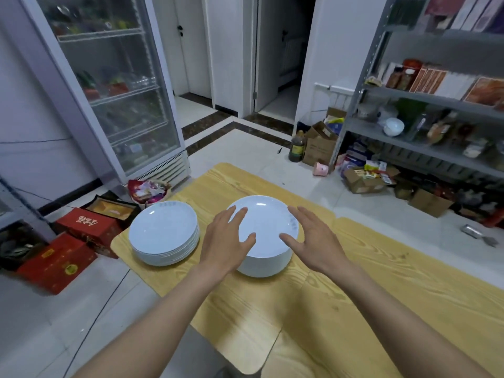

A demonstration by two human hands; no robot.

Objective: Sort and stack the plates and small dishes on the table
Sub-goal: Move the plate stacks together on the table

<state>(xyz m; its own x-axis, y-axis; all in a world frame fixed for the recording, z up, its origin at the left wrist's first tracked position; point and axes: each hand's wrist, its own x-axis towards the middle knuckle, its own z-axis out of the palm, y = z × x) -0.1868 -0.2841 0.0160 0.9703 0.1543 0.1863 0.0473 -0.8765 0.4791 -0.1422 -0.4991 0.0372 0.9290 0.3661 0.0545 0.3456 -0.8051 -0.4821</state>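
Observation:
Two stacks of white plates stand on the light wooden table (pixel 354 282). The left stack (pixel 163 233) sits near the table's left corner. The taller stack (pixel 266 225) is in the middle, its top plate shiny. My left hand (pixel 225 241) hovers over this stack's left rim with fingers spread and straight. My right hand (pixel 311 238) is at the stack's right rim, fingers also spread. Neither hand grips anything; whether they touch the plates I cannot tell.
Red boxes (pixel 71 249) lie on the floor left of the table, by a glass-door fridge (pixel 117 85). A metal shelf rack (pixel 436 110) with goods stands at the right, cardboard boxes (pixel 362 181) and an oil bottle (pixel 297 147) below it.

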